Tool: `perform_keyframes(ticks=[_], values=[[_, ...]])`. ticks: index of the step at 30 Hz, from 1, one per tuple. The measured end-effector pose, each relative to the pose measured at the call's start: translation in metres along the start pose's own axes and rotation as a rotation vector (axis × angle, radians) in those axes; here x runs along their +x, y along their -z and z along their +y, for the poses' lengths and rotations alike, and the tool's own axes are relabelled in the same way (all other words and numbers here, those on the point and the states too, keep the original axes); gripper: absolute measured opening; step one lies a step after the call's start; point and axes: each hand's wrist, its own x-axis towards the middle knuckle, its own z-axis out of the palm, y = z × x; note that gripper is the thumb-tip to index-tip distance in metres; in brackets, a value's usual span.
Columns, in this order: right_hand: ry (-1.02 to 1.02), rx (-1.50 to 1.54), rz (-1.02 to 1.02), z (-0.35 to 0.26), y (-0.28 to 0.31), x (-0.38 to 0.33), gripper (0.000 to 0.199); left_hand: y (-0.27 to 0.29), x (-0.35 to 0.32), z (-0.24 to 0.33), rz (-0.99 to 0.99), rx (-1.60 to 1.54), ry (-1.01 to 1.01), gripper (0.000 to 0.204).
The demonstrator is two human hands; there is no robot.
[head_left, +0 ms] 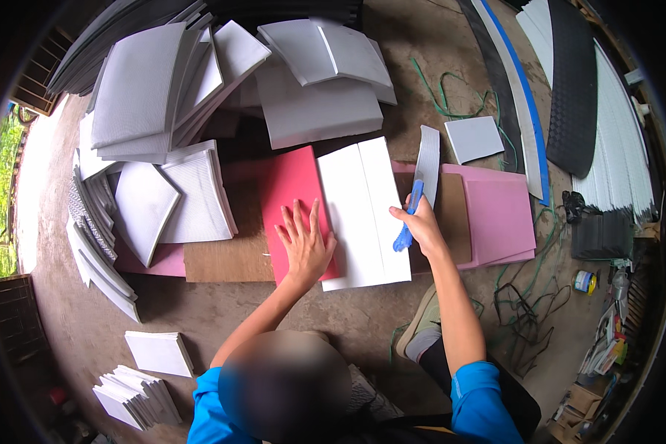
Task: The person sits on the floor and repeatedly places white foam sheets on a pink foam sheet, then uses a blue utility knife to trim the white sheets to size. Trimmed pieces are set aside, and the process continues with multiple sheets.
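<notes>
My left hand (305, 246) lies with fingers spread on a red foam board (287, 177). Beside that board, on its right, is a white foam sheet (351, 222) with a thin line running down it lengthwise. My right hand (423, 228) is closed around a blue utility knife (417, 194) near the sheet's right edge. Whether the blade is out, I cannot tell. Just beyond the knife lies a narrow grey-white strip (428, 152). A brown board (226, 255) and pink sheets (499, 214) lie underneath and to the sides.
Stacks of grey-white foam sheets (137, 89) stand at the far left, with more (318, 111) behind the work. Small white pieces (137, 396) sit at the near left. Green string (451, 111) and dark tangled cord (525, 311) lie on the floor at right.
</notes>
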Motion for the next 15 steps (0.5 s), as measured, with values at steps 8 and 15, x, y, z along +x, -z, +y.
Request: perform_keyframes(ticks=[8,15], values=[[0.188,0.001,-0.018,-0.088,0.065,-0.011,0.036,0.079,0.038,-0.03,0.219,-0.082,-0.077,0.067],[0.442,0.084,-0.006,-0.122,0.077,-0.064,0.042,0.23,0.071,0.08,0.413,-0.016,-0.477,0.057]])
